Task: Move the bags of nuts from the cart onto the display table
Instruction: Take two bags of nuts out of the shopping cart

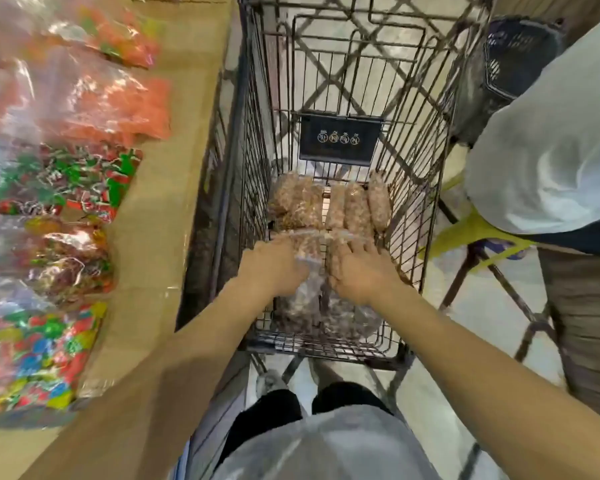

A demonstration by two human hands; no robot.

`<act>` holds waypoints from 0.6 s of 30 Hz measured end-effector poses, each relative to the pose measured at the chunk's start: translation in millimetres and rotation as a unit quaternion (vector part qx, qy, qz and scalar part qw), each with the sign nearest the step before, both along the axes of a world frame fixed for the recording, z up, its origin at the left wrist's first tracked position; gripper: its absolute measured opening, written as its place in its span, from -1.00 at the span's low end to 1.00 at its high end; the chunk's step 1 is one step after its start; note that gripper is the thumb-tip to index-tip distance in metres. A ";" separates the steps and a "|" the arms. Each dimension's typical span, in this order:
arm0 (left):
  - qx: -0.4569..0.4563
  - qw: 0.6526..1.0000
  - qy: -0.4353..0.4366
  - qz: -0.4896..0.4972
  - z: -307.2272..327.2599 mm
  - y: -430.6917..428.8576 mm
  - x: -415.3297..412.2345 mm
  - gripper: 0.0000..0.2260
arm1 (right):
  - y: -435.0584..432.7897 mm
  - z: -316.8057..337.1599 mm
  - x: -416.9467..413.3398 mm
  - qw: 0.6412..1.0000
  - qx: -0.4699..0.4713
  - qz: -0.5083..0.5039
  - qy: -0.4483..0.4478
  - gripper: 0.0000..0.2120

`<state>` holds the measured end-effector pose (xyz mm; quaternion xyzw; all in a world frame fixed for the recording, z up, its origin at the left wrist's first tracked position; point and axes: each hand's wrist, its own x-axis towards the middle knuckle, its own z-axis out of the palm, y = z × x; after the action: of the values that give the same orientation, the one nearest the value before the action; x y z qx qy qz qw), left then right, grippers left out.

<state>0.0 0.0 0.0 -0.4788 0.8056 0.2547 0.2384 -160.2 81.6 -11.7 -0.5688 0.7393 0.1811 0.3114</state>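
Note:
Several clear bags of brown nuts lie in the bottom of a dark wire cart point(253, 140). Some bags point(355, 206) stand at the far end; others point(300, 310) lie flat nearer me. Both my hands reach down into the cart. My left hand point(272, 266) lies on top of a near left bag of nuts, fingers bent over its top edge. My right hand point(362, 270) lies on a near right bag point(350, 317), fingers spread over it. The display table point(160, 209), brown-topped, runs along the left of the cart.
Bags of colourful sweets point(66, 98) cover the left part of the table, leaving a bare brown strip beside the cart. Another person in a white top point(548, 161) stands at the right, close to the cart. A dark basket point(513, 60) and a yellow-green stool point(478, 237) are there too.

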 end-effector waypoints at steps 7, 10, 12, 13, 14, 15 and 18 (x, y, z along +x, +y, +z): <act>0.078 0.996 -0.012 0.046 -55.9 14.7 1.3 -0.56 | 32.3 -71.7 1.2 0.997 0.036 -0.060 -0.014 -0.22; 0.081 0.995 -0.008 0.065 -78.4 17.5 7.1 -0.59 | 41.7 -92.7 3.6 0.994 0.054 -0.090 -0.022 -0.26; 0.088 0.993 -0.010 0.081 -90.2 19.3 8.7 -0.60 | 48.2 -104.9 4.5 0.991 0.048 -0.123 -0.030 -0.28; 0.095 0.991 -0.007 0.097 -96.7 19.3 9.5 -0.61 | 51.1 -110.7 4.4 0.988 0.040 -0.143 -0.033 -0.28; 0.104 0.987 -0.002 0.121 -102.9 19.5 9.9 -0.62 | 53.6 -116.5 3.8 0.985 0.028 -0.167 -0.035 -0.28; 0.114 0.982 0.007 0.149 -109.5 19.7 10.2 -0.64 | 56.3 -123.3 3.4 0.980 0.012 -0.196 -0.033 -0.27; 0.142 0.959 0.038 0.244 -125.8 21.7 10.5 -0.60 | 62.5 -142.2 2.0 0.950 -0.027 -0.310 -0.024 -0.21</act>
<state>10.5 21.7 -125.8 -0.6118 0.6283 0.4350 0.2043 -158.2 144.1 -153.9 -0.3235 0.8763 0.0421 0.3545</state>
